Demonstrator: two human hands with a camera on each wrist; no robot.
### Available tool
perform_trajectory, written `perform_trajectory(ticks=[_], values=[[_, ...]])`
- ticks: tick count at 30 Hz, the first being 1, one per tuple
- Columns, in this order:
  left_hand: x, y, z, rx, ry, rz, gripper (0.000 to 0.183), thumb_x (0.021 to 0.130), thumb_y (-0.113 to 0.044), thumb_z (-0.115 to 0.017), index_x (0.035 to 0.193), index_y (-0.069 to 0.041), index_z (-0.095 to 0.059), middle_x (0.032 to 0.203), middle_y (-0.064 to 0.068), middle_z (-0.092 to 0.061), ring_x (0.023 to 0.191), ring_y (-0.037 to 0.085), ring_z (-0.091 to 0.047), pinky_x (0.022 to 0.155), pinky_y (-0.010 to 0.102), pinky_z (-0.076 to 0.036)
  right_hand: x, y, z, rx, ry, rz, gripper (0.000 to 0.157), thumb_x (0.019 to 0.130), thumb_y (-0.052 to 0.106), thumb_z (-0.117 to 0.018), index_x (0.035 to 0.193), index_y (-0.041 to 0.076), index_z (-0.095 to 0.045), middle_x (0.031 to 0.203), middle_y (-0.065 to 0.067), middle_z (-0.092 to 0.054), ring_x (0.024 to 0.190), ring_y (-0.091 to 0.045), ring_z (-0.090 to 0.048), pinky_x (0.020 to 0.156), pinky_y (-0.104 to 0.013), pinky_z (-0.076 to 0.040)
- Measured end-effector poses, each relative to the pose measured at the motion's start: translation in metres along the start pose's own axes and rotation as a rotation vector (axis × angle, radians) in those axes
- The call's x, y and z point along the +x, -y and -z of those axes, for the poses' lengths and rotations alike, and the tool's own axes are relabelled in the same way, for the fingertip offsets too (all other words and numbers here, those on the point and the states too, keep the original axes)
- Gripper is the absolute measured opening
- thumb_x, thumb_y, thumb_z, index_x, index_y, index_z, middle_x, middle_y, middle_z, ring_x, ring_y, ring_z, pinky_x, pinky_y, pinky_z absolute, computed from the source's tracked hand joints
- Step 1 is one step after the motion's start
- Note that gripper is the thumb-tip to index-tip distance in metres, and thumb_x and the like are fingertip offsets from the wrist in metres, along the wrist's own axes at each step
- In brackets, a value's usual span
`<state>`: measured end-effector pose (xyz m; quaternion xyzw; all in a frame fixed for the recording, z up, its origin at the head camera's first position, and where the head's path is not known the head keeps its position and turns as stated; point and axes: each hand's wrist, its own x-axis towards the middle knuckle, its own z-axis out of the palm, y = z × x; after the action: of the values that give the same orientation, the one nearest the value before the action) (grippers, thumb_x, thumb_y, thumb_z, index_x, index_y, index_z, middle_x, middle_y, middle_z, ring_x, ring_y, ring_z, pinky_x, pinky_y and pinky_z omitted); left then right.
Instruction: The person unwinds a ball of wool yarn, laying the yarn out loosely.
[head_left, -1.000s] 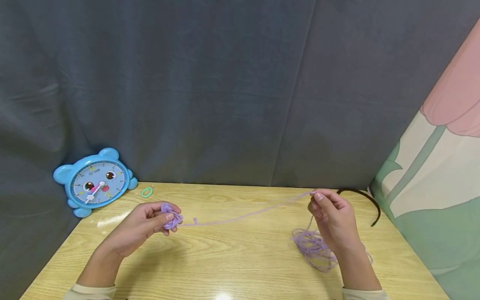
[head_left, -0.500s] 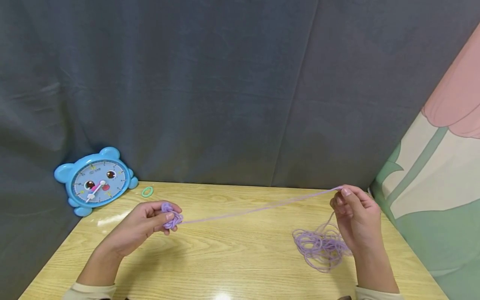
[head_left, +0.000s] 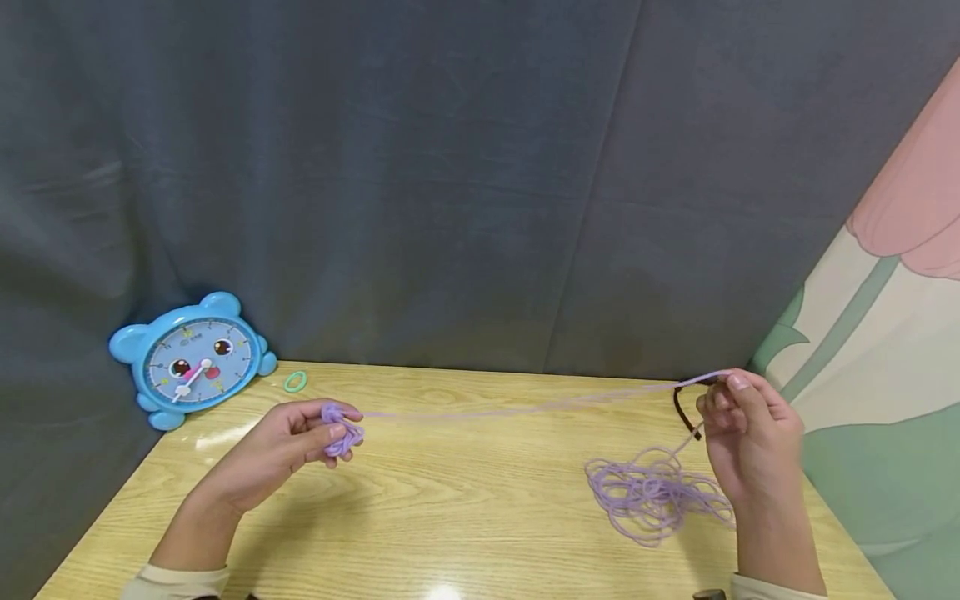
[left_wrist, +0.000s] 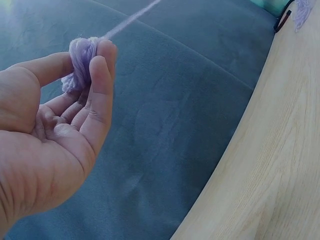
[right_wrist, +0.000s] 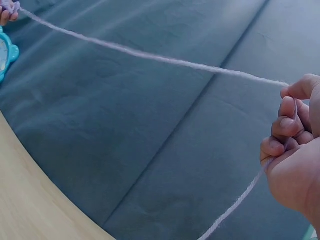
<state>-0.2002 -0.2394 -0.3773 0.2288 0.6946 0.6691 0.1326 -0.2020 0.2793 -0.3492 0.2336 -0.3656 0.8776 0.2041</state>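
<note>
My left hand (head_left: 281, 446) pinches a small wound ball of purple yarn (left_wrist: 80, 62) between thumb and fingers, above the table's left half. From that ball a single strand (right_wrist: 150, 56) runs across to my right hand (head_left: 757, 433), which grips it between thumb and curled fingers at the right. Below the grip the strand passes through the right hand's fingers and trails down. On the tabletop, left of the right wrist, lies a loose tangled heap of the same yarn (head_left: 648, 496).
A blue bear-faced clock (head_left: 198, 362) leans at the back left, with a green ring (head_left: 296, 382) beside it. A dark thin curved item (head_left: 681, 408) lies behind the right hand, partly hidden. A grey curtain (head_left: 450, 183) rises behind the wooden table (head_left: 465, 517).
My right hand has moved to the right, drawing the strand out longer between both hands. The left hand has stayed nearly in place, still holding the ball.
</note>
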Motion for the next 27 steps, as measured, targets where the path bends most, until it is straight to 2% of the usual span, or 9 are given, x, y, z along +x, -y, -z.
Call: perform_trajectory(ticks=[7,10,13,16,20,22,27], values=[[-0.001,0.001,0.001,0.005,-0.014,-0.007,0.022,0.108,-0.009,-0.052,0.125,-0.005,-0.064,0.105,-0.003,-0.075,0.089,0.009,-0.071,0.077,0.026,-0.059,0.002,0.010,0.009,0.088,0.024,0.024,0.038,0.106,-0.012,-0.029,0.094,-0.016,-0.064,0.072,-0.013,-0.056,0.064,-0.020,-0.028,0.065,-0.032,-0.025],[-0.001,0.002,0.002,-0.006,-0.014,-0.010,0.019,0.108,-0.009,-0.051,0.121,-0.007,-0.064,0.104,-0.004,-0.075,0.089,0.008,-0.071,0.077,0.026,-0.059,0.002,0.013,0.011,0.116,0.018,0.031,0.038,0.106,-0.012,-0.028,0.094,-0.017,-0.063,0.070,-0.014,-0.054,0.064,-0.020,-0.027,0.065,-0.032,-0.025],[-0.002,0.003,0.003,-0.020,-0.016,-0.013,0.016,0.108,-0.008,-0.051,0.116,-0.011,-0.065,0.103,-0.004,-0.075,0.088,0.008,-0.071,0.077,0.026,-0.059,0.002,0.016,0.011,0.092,-0.015,0.050,0.037,0.106,-0.011,-0.029,0.093,-0.016,-0.063,0.068,-0.013,-0.052,0.063,-0.019,-0.027,0.065,-0.031,-0.025],[-0.002,0.003,0.004,-0.034,-0.010,-0.031,0.016,0.108,-0.007,-0.050,0.116,-0.009,-0.064,0.103,-0.003,-0.074,0.089,0.009,-0.071,0.077,0.026,-0.059,0.003,0.019,0.013,0.090,-0.035,0.061,0.037,0.106,-0.011,-0.030,0.093,-0.017,-0.063,0.068,-0.013,-0.052,0.063,-0.019,-0.027,0.064,-0.031,-0.024],[-0.003,0.004,0.006,-0.057,0.003,-0.053,0.019,0.109,-0.006,-0.047,0.117,-0.009,-0.063,0.104,-0.003,-0.074,0.090,0.010,-0.071,0.078,0.025,-0.059,0.004,0.024,0.018,0.165,-0.038,0.050,0.037,0.107,-0.011,-0.028,0.094,-0.019,-0.062,0.069,-0.016,-0.055,0.062,-0.020,-0.026,0.063,-0.032,-0.025],[-0.003,0.004,0.007,-0.071,0.005,-0.053,0.020,0.109,-0.007,-0.046,0.116,-0.011,-0.064,0.104,-0.003,-0.073,0.091,0.009,-0.071,0.078,0.025,-0.059,0.004,0.026,0.019,0.138,-0.059,0.055,0.038,0.107,-0.010,-0.028,0.093,-0.018,-0.062,0.069,-0.015,-0.055,0.062,-0.019,-0.026,0.063,-0.032,-0.026],[-0.003,0.003,0.010,-0.097,-0.005,-0.054,0.022,0.111,-0.009,-0.044,0.116,-0.011,-0.065,0.103,-0.003,-0.072,0.092,0.009,-0.072,0.078,0.024,-0.059,0.004,0.030,0.023,0.177,-0.085,0.051,0.039,0.107,-0.010,-0.028,0.091,-0.020,-0.061,0.067,-0.017,-0.055,0.061,-0.020,-0.026,0.062,-0.033,-0.025]])
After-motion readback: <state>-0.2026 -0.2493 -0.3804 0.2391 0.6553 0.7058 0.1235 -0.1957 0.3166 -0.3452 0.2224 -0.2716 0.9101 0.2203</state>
